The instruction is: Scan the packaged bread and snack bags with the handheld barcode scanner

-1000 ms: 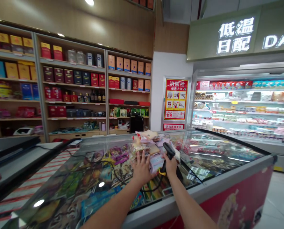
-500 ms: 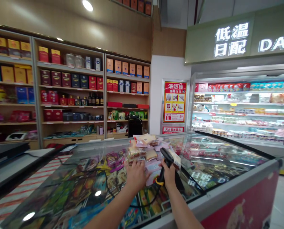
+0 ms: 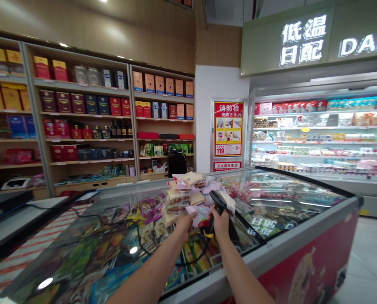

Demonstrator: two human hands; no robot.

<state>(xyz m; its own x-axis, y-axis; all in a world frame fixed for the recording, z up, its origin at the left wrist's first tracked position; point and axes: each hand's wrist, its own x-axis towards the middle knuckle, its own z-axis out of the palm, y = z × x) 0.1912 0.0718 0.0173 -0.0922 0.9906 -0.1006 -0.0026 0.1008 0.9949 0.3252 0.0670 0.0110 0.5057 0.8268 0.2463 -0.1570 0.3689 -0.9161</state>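
Left hand [image 3: 184,224], fingers pinched on left edge of one pink-and-white plastic packet [image 3: 200,215]; right hand [image 3: 220,221], fingers wrapped round one black-and-yellow pistol-shaped scanner [image 3: 219,200] just right; one heap of clear-wrapped packets [image 3: 176,199], overlapped beyond counting, farther off on one glass surface [image 3: 305,211].

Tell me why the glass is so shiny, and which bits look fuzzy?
In the head view, white spots and the lit sign reflect in the freezer's glass top; also in the head view, goods on the fridge shelves look smeary, the black scanner hides its small details, and the far-left shelf post leans, perhaps from lens stretching.
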